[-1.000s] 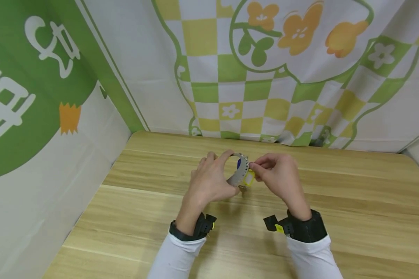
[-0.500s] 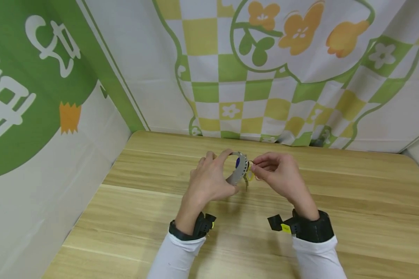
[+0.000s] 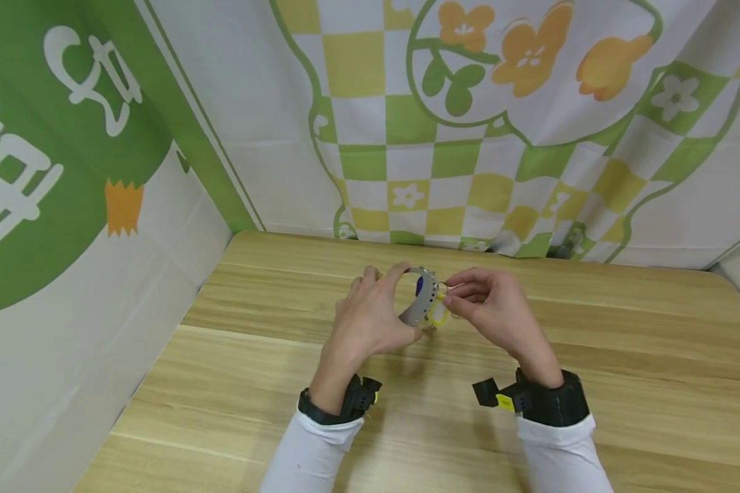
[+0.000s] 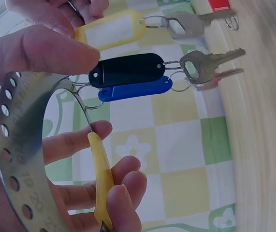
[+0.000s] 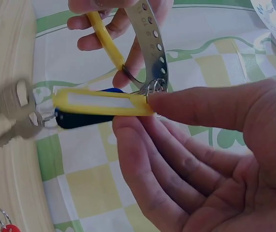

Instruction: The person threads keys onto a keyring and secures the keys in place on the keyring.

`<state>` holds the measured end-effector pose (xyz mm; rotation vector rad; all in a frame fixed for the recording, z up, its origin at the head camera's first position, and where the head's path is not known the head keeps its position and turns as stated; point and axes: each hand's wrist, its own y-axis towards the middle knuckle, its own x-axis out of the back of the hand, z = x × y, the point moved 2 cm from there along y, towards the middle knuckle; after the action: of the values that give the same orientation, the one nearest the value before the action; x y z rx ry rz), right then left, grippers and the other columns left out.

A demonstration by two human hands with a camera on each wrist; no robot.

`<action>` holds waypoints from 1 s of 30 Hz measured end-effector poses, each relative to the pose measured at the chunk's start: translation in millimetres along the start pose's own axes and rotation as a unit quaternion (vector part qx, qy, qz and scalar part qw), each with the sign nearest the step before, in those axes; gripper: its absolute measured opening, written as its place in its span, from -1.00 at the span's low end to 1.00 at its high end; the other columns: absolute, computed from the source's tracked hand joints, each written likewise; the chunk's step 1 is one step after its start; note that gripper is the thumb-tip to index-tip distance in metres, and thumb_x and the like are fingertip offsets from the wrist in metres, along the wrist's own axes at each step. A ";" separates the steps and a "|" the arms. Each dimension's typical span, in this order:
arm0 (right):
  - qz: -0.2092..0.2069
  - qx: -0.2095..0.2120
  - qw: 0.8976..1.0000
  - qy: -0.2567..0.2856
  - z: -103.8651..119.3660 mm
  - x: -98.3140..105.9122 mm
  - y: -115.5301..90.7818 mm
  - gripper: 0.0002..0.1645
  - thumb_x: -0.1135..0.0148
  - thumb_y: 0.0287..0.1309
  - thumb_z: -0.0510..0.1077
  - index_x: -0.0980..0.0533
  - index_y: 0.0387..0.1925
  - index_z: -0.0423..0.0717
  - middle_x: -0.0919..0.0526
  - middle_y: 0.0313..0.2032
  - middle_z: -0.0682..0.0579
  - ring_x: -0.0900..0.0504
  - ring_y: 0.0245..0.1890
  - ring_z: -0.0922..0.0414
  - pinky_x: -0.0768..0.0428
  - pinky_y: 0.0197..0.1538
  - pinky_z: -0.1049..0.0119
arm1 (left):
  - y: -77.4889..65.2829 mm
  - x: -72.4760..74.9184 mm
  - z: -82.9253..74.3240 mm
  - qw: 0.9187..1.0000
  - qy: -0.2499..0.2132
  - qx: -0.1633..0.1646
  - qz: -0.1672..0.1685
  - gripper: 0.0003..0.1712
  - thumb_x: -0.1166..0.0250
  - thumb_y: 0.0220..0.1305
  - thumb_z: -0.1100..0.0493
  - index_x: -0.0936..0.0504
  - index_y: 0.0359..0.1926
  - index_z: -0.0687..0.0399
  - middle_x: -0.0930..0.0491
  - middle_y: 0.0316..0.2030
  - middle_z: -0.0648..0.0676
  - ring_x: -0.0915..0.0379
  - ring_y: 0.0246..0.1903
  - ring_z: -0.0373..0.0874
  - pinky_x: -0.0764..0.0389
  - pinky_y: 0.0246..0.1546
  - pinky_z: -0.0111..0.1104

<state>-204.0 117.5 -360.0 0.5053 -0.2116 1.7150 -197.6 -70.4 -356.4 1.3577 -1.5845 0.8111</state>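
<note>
My left hand (image 3: pixel 370 311) grips a round metal key holder (image 3: pixel 419 305) with numbered holes along its band and a yellow sleeve (image 4: pixel 100 176) on one side. A black key tag (image 4: pixel 128 70) and a blue key tag (image 4: pixel 150 89) hang from it on small rings, each with a key. In my right hand (image 3: pixel 493 301), thumb and fingertips pinch the ring end of a yellow key tag (image 5: pixel 99 101) with a white label, right at the band's edge. Its key (image 4: pixel 183 24) dangles from the far end. The rings at the thumb tip partly overlap in the right wrist view.
Both hands work above a wooden table (image 3: pixel 284 301). A patterned curtain (image 3: pixel 407 137) hangs behind its far edge, with another cloth wall at left. A red tag (image 5: pixel 11 228) with a ring shows at the right wrist view's lower left.
My right hand has shifted slightly right with the yellow tag, which has swung and turned. The left hand keeps holding the key holder in nearly the same place.
</note>
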 end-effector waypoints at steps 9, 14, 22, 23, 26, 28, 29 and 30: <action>-0.033 -0.036 0.999 -0.013 2.6 -2.3 -0.3 -0.64 -0.32 -0.06 -0.18 -0.52 -0.15 -0.18 -0.65 -0.48 -0.01 -0.63 -0.50 0.11 -0.54 -0.38 0.18 | 0.4 -0.8 0.3 1.000 0.012 0.002 -0.005 0.04 -0.35 -0.34 -0.23 -0.20 0.32 -0.36 -0.34 -0.06 0.12 -0.29 -0.25 -0.03 -0.32 -0.49 -0.17; -0.042 -0.037 0.998 -0.024 7.0 -6.5 -1.4 -0.63 -0.32 -0.06 -0.16 -0.51 -0.14 -0.17 -0.65 -0.49 0.03 -0.62 -0.54 0.14 -0.53 -0.44 0.23 | -0.1 -1.1 0.5 1.000 0.012 0.003 -0.006 0.04 -0.36 -0.32 -0.22 -0.19 0.33 -0.34 -0.33 -0.10 0.11 -0.29 -0.28 -0.04 -0.32 -0.51 -0.19; -0.072 -0.011 0.996 -0.049 14.3 -11.6 -5.1 -0.67 -0.32 -0.05 -0.17 -0.51 -0.17 -0.10 -0.63 -0.48 0.04 -0.61 -0.54 0.20 -0.52 -0.47 0.28 | -0.2 -1.3 1.1 1.000 0.006 0.009 -0.017 0.06 -0.37 -0.35 -0.23 -0.19 0.32 -0.34 -0.33 -0.10 0.10 -0.29 -0.26 -0.04 -0.32 -0.49 -0.18; -0.077 -0.005 0.995 -0.058 15.2 -12.2 -5.7 -0.67 -0.31 -0.05 -0.18 -0.51 -0.17 -0.11 -0.63 -0.48 0.04 -0.61 -0.54 0.21 -0.51 -0.47 0.29 | -0.2 -1.1 0.9 1.000 0.005 0.009 -0.018 0.07 -0.38 -0.36 -0.23 -0.19 0.32 -0.34 -0.33 -0.10 0.10 -0.29 -0.26 -0.04 -0.32 -0.48 -0.18; -0.090 0.010 0.993 -0.072 17.0 -13.6 -6.8 -0.68 -0.31 -0.04 -0.18 -0.52 -0.18 -0.13 -0.63 -0.47 0.02 -0.60 -0.54 0.22 -0.50 -0.48 0.31 | 0.0 -0.7 0.7 1.000 0.003 0.011 -0.022 0.09 -0.39 -0.37 -0.24 -0.19 0.32 -0.35 -0.33 -0.10 0.10 -0.29 -0.26 -0.05 -0.33 -0.48 -0.17; -0.093 0.014 0.994 -0.063 16.7 -13.7 -6.8 -0.69 -0.30 -0.04 -0.18 -0.52 -0.18 -0.15 -0.62 -0.45 0.00 -0.61 -0.53 0.22 -0.51 -0.47 0.31 | 0.1 -0.3 0.3 1.000 0.001 0.013 -0.025 0.08 -0.38 -0.37 -0.25 -0.19 0.32 -0.35 -0.33 -0.09 0.09 -0.28 -0.25 -0.05 -0.33 -0.46 -0.16; -0.093 0.011 0.994 -0.053 16.0 -13.3 -6.5 -0.69 -0.30 -0.03 -0.18 -0.52 -0.17 -0.15 -0.63 -0.44 -0.01 -0.61 -0.53 0.21 -0.51 -0.46 0.31 | 0.2 -0.2 0.1 1.000 -0.001 0.015 -0.026 0.08 -0.38 -0.36 -0.25 -0.18 0.32 -0.35 -0.32 -0.09 0.09 -0.28 -0.24 -0.05 -0.33 -0.46 -0.15; -0.090 0.006 0.995 -0.037 15.2 -13.0 -6.2 -0.69 -0.29 -0.01 -0.17 -0.52 -0.16 -0.16 -0.62 -0.42 -0.03 -0.62 -0.52 0.20 -0.52 -0.44 0.30 | 0.3 0.1 -0.1 0.999 -0.002 0.016 -0.027 0.08 -0.38 -0.36 -0.25 -0.18 0.32 -0.35 -0.32 -0.09 0.08 -0.28 -0.24 -0.06 -0.33 -0.45 -0.15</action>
<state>-193.1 101.1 -353.2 0.5805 -0.2021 1.5248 -197.8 -70.3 -356.2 1.4208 -1.5369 0.8039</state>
